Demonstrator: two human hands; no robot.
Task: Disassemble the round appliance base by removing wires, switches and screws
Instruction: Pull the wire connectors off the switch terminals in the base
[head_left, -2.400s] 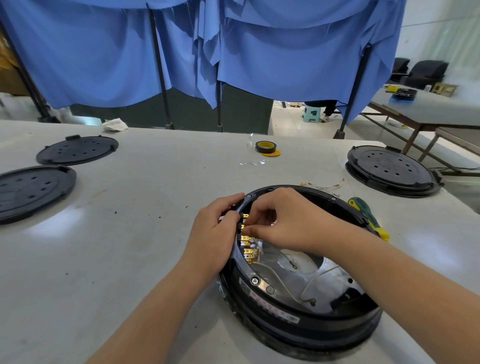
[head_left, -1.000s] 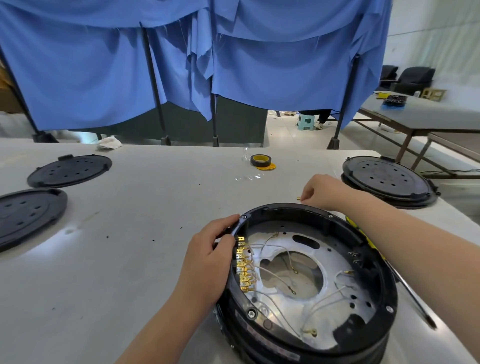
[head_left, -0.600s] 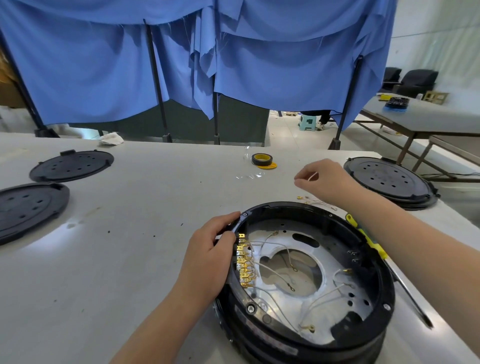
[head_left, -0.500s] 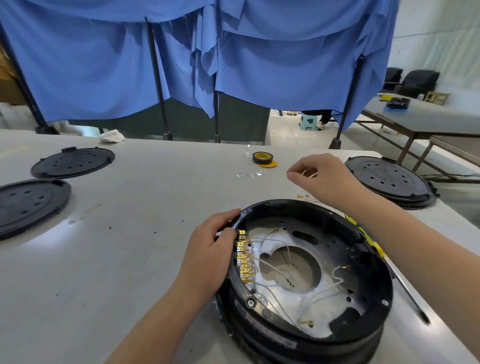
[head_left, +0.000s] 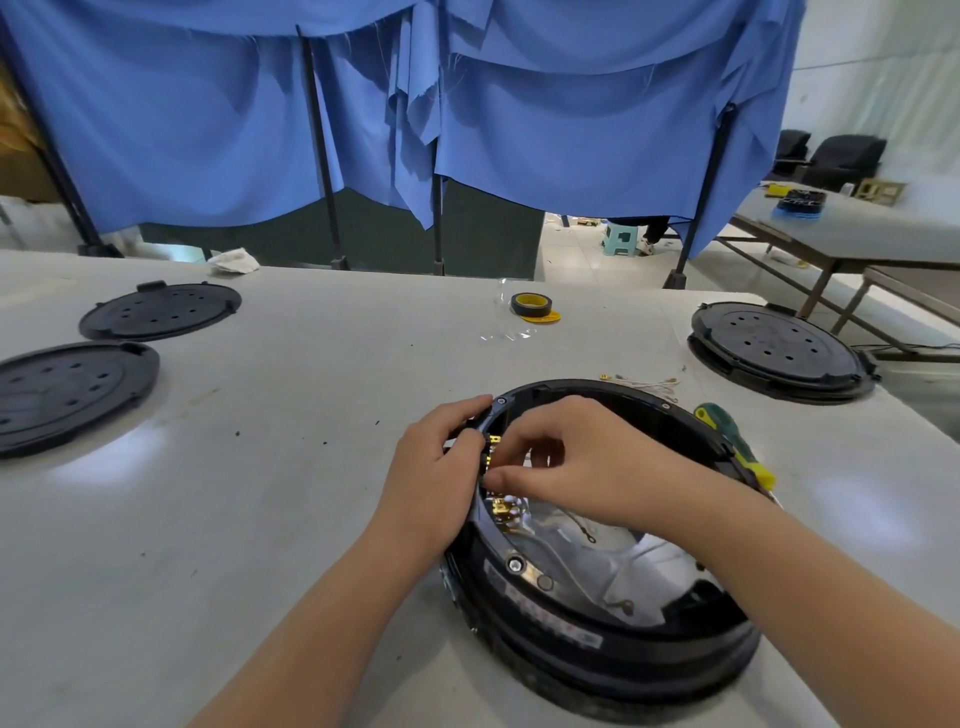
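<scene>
The round black appliance base (head_left: 587, 639) lies open side up on the white table, its silver inner plate and thin wires (head_left: 582, 525) showing. My left hand (head_left: 436, 467) grips the base's left rim. My right hand (head_left: 566, 462) reaches inside and pinches at the row of brass wire terminals (head_left: 503, 506) on the left inner wall. The pinched part is hidden by my fingers. A small pile of removed wires (head_left: 644, 385) lies on the table behind the base.
A green and yellow screwdriver (head_left: 735, 447) lies against the base's right side. Two black round covers (head_left: 161, 310) (head_left: 67, 387) sit far left, another base (head_left: 779, 351) at far right. A yellow tape roll (head_left: 531, 304) is behind. Blue curtains hang at the back.
My right hand put a wire down on the table behind the base, then came back inside to the terminals. My left hand stayed on the rim.
</scene>
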